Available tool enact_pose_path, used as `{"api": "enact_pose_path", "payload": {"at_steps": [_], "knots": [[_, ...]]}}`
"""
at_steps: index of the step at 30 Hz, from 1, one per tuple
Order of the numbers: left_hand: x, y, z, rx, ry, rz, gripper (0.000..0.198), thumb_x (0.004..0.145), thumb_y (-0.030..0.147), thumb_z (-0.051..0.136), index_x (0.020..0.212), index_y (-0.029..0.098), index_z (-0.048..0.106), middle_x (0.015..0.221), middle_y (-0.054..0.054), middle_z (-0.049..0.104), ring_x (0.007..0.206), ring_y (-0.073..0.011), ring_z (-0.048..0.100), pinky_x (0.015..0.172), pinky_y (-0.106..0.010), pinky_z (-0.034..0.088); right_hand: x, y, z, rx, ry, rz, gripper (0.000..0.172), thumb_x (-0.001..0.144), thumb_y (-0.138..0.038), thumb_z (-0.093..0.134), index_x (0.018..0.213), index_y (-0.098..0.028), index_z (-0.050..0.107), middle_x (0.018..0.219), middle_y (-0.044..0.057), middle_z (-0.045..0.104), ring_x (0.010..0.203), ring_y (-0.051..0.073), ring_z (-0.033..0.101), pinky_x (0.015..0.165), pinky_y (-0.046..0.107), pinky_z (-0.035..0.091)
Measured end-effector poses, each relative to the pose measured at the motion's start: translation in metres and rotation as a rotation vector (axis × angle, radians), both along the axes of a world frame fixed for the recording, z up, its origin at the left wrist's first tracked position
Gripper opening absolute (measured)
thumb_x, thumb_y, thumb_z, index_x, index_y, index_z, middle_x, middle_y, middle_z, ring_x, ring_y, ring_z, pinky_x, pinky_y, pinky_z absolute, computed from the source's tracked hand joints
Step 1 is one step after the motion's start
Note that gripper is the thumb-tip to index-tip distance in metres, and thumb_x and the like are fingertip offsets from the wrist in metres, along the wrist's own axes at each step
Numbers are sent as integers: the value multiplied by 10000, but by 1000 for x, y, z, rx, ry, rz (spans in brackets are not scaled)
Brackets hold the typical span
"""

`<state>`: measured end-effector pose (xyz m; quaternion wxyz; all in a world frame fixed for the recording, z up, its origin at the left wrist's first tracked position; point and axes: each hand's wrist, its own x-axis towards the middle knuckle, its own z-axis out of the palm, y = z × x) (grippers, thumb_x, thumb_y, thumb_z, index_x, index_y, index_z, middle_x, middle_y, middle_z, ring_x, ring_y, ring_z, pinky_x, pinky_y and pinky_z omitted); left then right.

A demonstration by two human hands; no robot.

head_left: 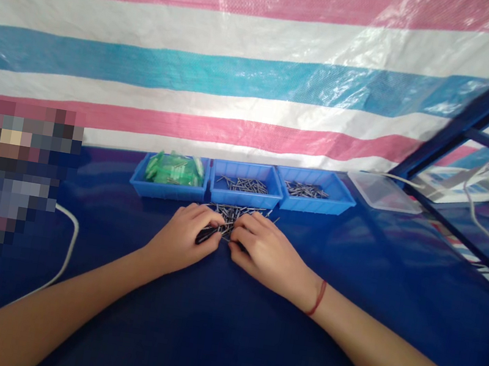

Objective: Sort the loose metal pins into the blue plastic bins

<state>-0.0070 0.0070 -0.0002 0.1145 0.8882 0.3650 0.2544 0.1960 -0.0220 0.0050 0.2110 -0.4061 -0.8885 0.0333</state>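
Note:
A loose pile of slim grey metal pieces, like screws or nails (230, 213), lies on the blue table in front of the bins. My left hand (187, 234) is curled at the pile's left side, its fingers and thumb bent around several of the pieces. From the right, my right hand (262, 244) reaches the same pile with fingertips and thumb closed together. What those fingertips hold is too small to make out. The middle blue bin (244, 198) and the right blue bin (317, 205) each contain more slim metal pieces.
The left blue bin (167, 191) holds green plastic packets (175, 169). A clear plastic lid (383, 191) lies right of the bins. A white cable (73, 236) curves along the left. Behind the table (211, 332) hangs a striped sheet (224, 75); a dark metal frame (461, 131) stands right.

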Motion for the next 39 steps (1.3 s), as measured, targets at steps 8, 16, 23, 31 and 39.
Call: {"api": "enact_pose_path", "payload": {"at_steps": [8, 16, 23, 31, 39], "knots": [[3, -5, 0, -160, -325, 134, 163, 864, 274, 561, 1009, 216, 607, 904, -20, 647, 811, -157, 592, 736, -284, 462, -4, -5, 5, -113, 513, 0, 98, 909, -190, 498, 851, -187, 577, 903, 57, 566, 874, 165, 555, 819, 315, 464], [5, -10, 0, -242, -397, 85, 136, 883, 301, 553, 885, 192, 634, 789, 1, 636, 688, -117, 556, 631, -242, 431, -7, -8, 5, -130, 581, 19, 95, 911, -229, 501, 865, -208, 582, 910, 63, 576, 879, 180, 566, 809, 329, 473], [7, -12, 3, -226, -415, 55, 100, 874, 246, 557, 819, 179, 605, 762, 4, 615, 680, -110, 547, 628, -234, 424, -8, -9, 6, -162, 544, 38, 83, 901, -190, 515, 919, -198, 595, 904, 60, 616, 882, 177, 571, 821, 332, 468], [7, -12, 4, -205, -406, 42, 93, 877, 245, 550, 838, 180, 605, 762, -3, 615, 684, -117, 551, 639, -244, 434, -7, -6, 2, -176, 556, 35, 90, 898, -203, 531, 884, -202, 620, 899, 55, 640, 849, 170, 587, 785, 325, 479], [7, -13, 5, -188, -400, 39, 82, 876, 222, 547, 835, 183, 607, 761, -3, 613, 687, -118, 549, 648, -247, 433, -8, -5, 2, -191, 575, 32, 84, 874, -162, 536, 855, -208, 604, 863, 41, 635, 838, 169, 578, 769, 321, 477]]}}
